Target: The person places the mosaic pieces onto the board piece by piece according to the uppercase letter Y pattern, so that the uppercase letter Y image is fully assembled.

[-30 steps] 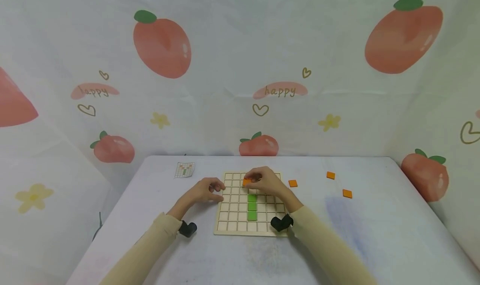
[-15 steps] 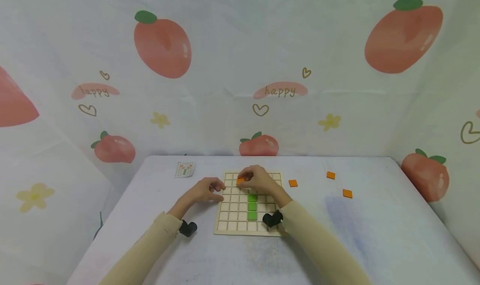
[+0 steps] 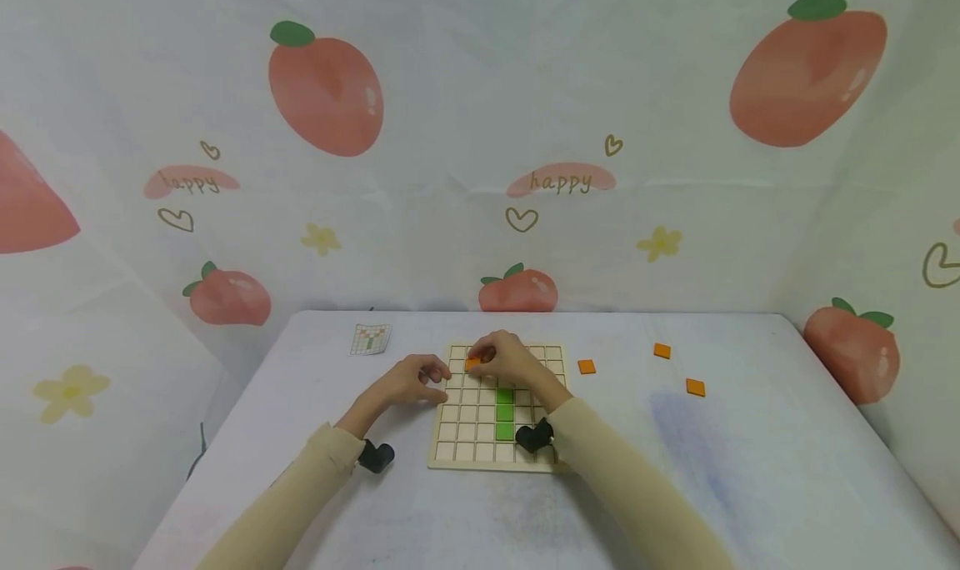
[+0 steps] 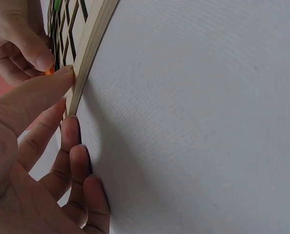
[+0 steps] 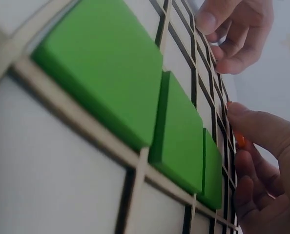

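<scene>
Pinched between thumb and fingers of my right hand (image 3: 512, 363) is a square orange tile (image 3: 472, 364), held low over the upper left part of a wooden grid board (image 3: 487, 467). In the right wrist view the fingers partly cover this tile (image 5: 239, 140). My left hand (image 3: 411, 381) rests at the board's left edge. Its thumb touches the rim (image 4: 90, 41) in the left wrist view, with the other fingertips loosely bent along the side and on the tabletop. Several green tiles (image 3: 505, 414) sit in one column of the grid, near its middle.
Three loose orange tiles lie right of the board: one close by (image 3: 587, 367), one farther back (image 3: 662, 351) and one farther right (image 3: 695, 387). A small paper with a coloured grid pattern (image 3: 371, 339) lies at the back left. Behind the table hangs a fruit-printed cloth (image 3: 450, 220).
My right hand has moved left across the upper part of the board, carrying the orange tile along. The left hand has stayed at the board's left edge.
</scene>
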Available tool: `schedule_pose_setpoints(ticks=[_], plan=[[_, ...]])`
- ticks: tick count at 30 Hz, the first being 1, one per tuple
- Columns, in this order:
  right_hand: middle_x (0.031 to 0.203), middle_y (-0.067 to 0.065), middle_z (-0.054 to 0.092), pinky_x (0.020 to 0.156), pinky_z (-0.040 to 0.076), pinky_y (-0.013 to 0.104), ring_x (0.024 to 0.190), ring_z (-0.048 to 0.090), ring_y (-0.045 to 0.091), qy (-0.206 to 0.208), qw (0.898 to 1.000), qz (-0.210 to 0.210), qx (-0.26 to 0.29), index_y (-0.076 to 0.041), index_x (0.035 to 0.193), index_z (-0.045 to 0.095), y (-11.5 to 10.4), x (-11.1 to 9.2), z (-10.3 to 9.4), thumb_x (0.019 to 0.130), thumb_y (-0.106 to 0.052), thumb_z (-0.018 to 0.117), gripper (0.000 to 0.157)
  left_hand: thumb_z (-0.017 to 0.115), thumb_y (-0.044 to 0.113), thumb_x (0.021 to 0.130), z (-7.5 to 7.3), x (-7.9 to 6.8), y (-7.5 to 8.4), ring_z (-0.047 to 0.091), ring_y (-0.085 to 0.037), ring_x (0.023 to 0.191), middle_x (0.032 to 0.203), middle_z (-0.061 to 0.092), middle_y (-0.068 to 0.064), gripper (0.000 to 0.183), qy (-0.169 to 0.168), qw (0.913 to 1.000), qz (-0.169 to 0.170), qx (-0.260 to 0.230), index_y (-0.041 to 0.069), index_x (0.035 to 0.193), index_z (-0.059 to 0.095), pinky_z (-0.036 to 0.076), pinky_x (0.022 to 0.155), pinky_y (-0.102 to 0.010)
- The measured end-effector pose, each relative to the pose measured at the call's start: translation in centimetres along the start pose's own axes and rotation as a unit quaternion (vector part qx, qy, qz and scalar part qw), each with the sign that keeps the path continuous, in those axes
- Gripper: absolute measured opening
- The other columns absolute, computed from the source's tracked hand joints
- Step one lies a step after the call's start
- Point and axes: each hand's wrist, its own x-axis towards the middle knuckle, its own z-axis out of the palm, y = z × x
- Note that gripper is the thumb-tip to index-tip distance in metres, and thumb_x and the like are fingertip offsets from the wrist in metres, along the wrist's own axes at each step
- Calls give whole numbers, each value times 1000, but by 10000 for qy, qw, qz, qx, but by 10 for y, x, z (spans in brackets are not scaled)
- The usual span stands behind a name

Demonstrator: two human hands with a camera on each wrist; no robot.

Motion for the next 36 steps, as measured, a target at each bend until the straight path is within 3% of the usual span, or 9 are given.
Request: schedule_pose_setpoints(ticks=[25, 36], plan=[[98, 2, 70, 79, 49, 32, 86, 58, 16, -44, 9988, 471, -84, -3, 106, 77, -7, 3, 1, 86, -8, 83, 22, 86, 8, 80, 0, 1, -1, 51, -19, 85, 92, 60, 0, 30, -5, 10000, -54, -57, 9, 106, 71, 42, 77, -34], [100, 4, 70, 81, 51, 35, 89, 62, 17, -96, 9998, 113, 92, -3, 109, 75, -2, -5, -14, 86, -13, 83, 26, 86, 9, 80, 1, 1, -1, 51, -18, 84, 91, 59, 0, 30, 3, 10000, -38, -40, 9, 105, 70, 42, 76, -34]])
